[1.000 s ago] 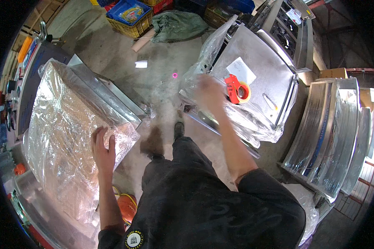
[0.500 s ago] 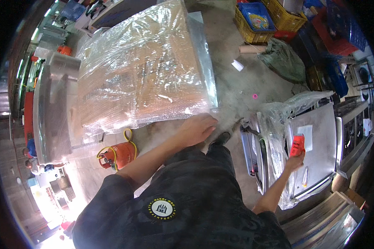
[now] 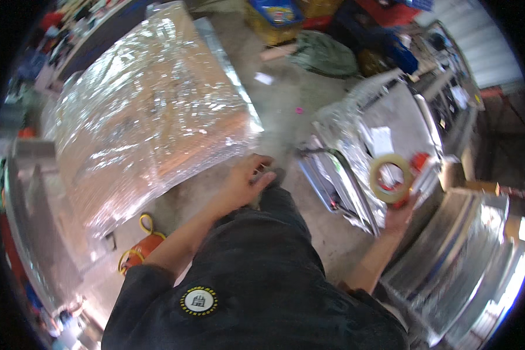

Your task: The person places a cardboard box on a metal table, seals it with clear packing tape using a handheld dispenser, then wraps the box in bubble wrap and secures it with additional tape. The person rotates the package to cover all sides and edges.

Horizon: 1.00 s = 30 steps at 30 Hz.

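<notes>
In my right hand is a red tape dispenser carrying a wide tan roll of tape, its round side toward me. The hand is raised in front of the metal-topped unit at the right, and motion smears its fingers a little. My left hand hangs before my body with nothing in it, thumb apart from loosely bent fingers. Just beyond it is the near corner of a large cardboard-covered load wrapped in shiny clear film and bubble wrap.
A metal-topped unit with loose plastic stands at the right, a sheet of paper on it. An orange gas cylinder with a yellow hose is at the lower left. Farther off lie a green sack and a yellow crate.
My view has swung to the right. My right hand has turned the tape dispenser, so the roll's round side now shows. My left hand's thumb and fingers have spread apart.
</notes>
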Motion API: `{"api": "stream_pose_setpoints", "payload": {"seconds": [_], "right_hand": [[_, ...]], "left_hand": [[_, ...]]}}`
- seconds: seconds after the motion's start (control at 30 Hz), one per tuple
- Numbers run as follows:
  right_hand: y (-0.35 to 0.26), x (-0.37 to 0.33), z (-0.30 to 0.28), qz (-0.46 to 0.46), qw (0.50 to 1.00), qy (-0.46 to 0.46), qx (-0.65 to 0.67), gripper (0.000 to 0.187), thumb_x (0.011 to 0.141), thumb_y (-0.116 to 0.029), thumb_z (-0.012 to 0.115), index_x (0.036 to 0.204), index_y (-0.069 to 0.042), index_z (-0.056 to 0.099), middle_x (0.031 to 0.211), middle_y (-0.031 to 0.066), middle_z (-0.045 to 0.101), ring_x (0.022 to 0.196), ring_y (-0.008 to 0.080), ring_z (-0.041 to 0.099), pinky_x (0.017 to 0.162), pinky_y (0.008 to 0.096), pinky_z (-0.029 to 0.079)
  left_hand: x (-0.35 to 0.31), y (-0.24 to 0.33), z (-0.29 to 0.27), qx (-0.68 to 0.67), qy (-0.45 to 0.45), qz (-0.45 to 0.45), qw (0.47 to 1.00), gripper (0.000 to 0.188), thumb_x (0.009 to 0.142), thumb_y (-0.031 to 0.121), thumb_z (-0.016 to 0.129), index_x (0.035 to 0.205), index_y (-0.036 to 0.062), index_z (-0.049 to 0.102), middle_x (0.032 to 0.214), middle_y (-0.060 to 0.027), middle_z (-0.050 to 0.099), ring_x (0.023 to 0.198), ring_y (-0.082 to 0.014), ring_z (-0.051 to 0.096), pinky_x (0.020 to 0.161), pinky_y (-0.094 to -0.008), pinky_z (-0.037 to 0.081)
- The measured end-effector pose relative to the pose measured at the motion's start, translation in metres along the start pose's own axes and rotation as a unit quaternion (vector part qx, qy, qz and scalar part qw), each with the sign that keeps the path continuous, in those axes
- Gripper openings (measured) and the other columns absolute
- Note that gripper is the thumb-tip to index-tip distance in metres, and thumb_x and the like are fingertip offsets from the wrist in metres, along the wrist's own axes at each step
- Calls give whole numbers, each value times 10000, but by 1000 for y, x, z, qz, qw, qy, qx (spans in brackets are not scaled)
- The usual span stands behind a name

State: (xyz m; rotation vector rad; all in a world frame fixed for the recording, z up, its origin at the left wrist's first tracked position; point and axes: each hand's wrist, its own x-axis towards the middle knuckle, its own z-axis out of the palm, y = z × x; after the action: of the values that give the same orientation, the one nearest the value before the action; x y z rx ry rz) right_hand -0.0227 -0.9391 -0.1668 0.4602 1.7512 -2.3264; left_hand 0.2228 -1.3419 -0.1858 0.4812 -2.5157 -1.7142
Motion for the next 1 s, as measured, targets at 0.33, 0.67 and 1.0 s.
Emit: {"api": "stream_pose_setpoints", "payload": {"seconds": [0.33, 0.67, 1.0], "right_hand": [[103, -160, 164, 216, 900, -346, 157, 707, 864, -187, 736, 1481, 2, 448, 1339, 124, 624, 1229, 263, 627, 1105, 424, 490], [112, -175, 183, -198, 853, -335, -347, 721, 681, -134, 867, 1306, -12, 528, 1146, 143, 667, 1058, 302, 683, 960, 415, 533], [144, -170, 167, -374, 761, -337, -410, 825, 566, -150, 921, 1305, -48, 571, 1139, 163, 666, 1014, 370, 682, 878, 449, 552]], "left_hand": [[-5, 31, -18, -336, -142, -1, 931, 815, 932, 350, 778, 1541, 7, 359, 1376, -152, 568, 1333, -254, 531, 1174, -423, 368], [-40, 18, -37, -285, 67, 1, 956, 402, 1063, 256, 608, 1383, 13, 615, 1291, -91, 659, 1158, -188, 590, 1009, -339, 468], [-42, 18, -36, -350, 19, -182, 919, 234, 1014, 192, 684, 1027, -30, 755, 925, -13, 722, 890, -106, 648, 811, -289, 526]]}}
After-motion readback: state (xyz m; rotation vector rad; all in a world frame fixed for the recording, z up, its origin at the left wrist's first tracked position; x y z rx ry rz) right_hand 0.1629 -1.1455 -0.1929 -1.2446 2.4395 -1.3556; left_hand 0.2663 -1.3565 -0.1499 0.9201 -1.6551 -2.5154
